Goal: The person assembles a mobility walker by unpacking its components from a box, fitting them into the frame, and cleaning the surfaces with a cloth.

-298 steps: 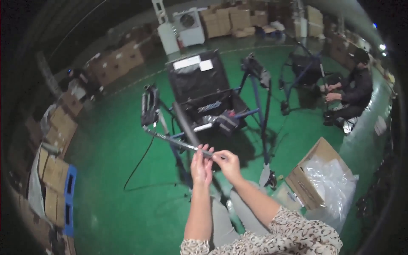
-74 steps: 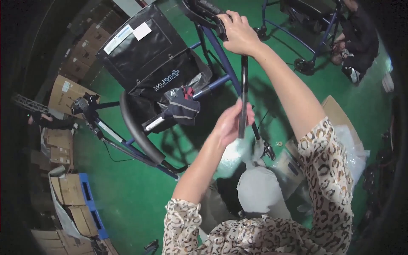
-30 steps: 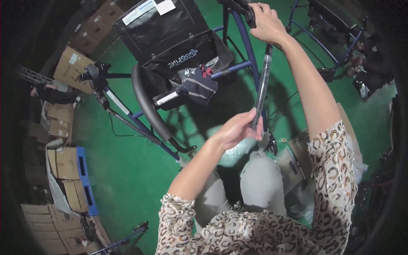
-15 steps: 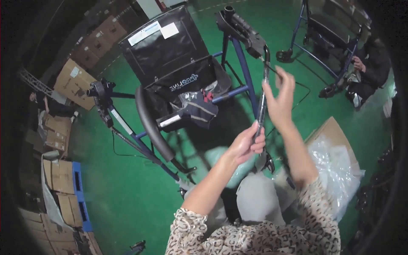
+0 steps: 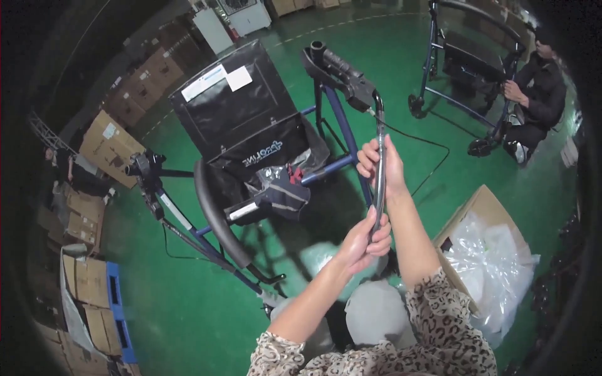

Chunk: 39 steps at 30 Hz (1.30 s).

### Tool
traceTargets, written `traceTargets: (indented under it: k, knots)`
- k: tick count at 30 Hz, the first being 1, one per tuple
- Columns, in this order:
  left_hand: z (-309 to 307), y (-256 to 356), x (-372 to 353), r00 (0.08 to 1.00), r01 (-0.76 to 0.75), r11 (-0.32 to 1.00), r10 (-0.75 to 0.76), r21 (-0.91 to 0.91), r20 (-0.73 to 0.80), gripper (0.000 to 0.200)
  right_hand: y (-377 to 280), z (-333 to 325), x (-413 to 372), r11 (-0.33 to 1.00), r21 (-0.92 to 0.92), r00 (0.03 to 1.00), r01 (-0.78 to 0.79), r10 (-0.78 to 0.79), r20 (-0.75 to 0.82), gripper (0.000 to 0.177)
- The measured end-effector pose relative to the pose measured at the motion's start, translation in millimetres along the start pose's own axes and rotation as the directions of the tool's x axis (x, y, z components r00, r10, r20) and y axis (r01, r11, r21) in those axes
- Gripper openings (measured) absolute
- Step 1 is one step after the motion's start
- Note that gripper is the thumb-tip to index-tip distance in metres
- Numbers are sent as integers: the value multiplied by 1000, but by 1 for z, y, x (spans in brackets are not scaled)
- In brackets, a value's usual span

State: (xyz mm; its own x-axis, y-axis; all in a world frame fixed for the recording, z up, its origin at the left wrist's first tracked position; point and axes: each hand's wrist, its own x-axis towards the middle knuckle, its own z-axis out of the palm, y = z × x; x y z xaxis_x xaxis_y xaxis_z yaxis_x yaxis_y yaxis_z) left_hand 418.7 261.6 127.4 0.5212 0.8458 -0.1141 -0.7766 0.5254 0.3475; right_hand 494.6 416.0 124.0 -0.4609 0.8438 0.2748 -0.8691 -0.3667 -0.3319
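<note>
A dark curved handle tube with a clear wrap runs down from the black handle joint of a blue walker frame. My left hand is closed round the tube's lower part. Higher up, my right hand grips the same tube, fingers wrapped over it. A thin black cable loops out right of the joint. The walker's black bag stands with its lid raised, a dark cloth bundle at its front. Beside the bag curves a black padded bar.
An open cardboard box with clear plastic bags is at the right. Another person crouches by a second walker at the upper right. Boxes on a blue pallet stand at the left.
My right hand, apart from the tube before, has come down and closed round it. The view has shifted, and more of the crouching person shows.
</note>
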Motion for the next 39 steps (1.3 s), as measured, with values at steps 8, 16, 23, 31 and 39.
traceTargets:
  k: [8, 16, 23, 31, 39]
  knots:
    - [-2, 7, -9, 999, 49, 999, -49, 8, 14, 33, -18, -26, 81, 930, 366, 965, -35, -64, 255, 33]
    - [-27, 10, -1, 1000, 31, 998, -30, 53, -4, 30, -50, -57, 105, 992, -93, 993, -90, 96, 63, 27]
    - [-53, 22, 4, 976, -54, 773, 174, 632, -129, 30, -18, -45, -42, 842, -481, 869, -245, -30, -495, 24]
    - [-33, -1, 38, 952, 8, 597, 241, 803, -188, 26, 19, 1, -183, 839, -512, 777, -185, -195, -599, 23]
    - [-26, -17, 56, 952, 40, 651, 207, 758, -228, 27, 28, 13, -185, 825, -565, 662, 16, -432, -612, 25]
